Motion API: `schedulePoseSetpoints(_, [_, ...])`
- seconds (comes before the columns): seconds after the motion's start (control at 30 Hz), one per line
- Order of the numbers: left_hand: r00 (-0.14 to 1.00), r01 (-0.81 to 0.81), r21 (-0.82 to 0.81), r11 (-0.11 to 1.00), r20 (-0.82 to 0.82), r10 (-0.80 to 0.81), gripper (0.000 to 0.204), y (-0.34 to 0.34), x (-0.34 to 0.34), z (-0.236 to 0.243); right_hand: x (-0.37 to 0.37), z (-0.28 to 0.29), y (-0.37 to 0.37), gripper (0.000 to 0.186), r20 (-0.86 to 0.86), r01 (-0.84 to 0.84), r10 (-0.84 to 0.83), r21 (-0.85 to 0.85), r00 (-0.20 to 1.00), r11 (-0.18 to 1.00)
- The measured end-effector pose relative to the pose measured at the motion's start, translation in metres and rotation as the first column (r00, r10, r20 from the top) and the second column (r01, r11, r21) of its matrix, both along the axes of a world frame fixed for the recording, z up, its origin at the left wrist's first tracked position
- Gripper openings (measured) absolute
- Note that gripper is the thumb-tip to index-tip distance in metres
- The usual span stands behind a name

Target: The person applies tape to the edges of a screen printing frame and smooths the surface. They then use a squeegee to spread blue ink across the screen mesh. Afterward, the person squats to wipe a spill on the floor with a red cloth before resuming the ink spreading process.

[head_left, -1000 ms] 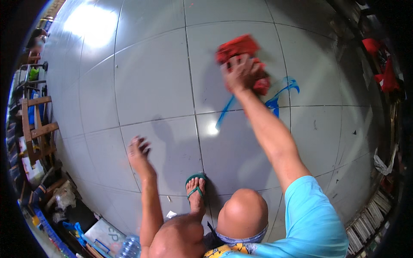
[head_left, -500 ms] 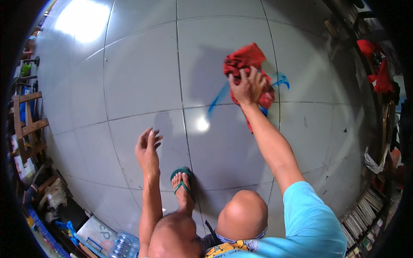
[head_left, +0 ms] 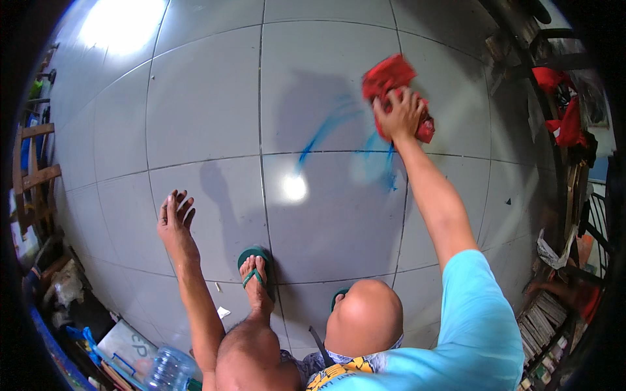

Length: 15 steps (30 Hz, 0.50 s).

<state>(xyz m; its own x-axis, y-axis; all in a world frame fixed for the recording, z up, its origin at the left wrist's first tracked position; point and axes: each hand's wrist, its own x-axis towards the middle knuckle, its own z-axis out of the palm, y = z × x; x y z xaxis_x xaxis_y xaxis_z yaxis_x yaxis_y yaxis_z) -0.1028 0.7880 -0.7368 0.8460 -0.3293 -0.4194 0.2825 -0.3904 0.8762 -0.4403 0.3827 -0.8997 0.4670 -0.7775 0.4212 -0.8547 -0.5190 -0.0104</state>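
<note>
Across the tiled floor point(head_left: 202, 85), the red cloth point(head_left: 388, 73) has slid to between one and two o'clock, baring blue smears point(head_left: 323, 133). The right hand point(head_left: 403, 116) grips it, fingers splayed — likely to press evenly; the left hand point(head_left: 175, 218) hangs half-curled, empty, at nine — apparently for balance.

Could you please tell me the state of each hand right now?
Left hand: loosely open, holding nothing.
Right hand: holding a bunched red cloth.
</note>
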Motion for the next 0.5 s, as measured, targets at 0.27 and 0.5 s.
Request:
schedulePoseSetpoints(0.27, [1.0, 0.01, 0.008, 1.0, -0.003, -0.01, 0.046, 0.009, 0.007, 0.002, -0.093, 0.009, 0.143, 0.039, 0.114, -0.399, 0.386, 0.13, 0.916, 0.908])
schedulePoseSetpoints(0.5, [0.99, -0.138, 0.065, 0.988, 0.022, 0.137, 0.045, 0.001, -0.001, -0.004, -0.034, 0.0, -0.029, 0.045, 0.055, 0.343, -0.34, -0.086, 0.939, 0.935])
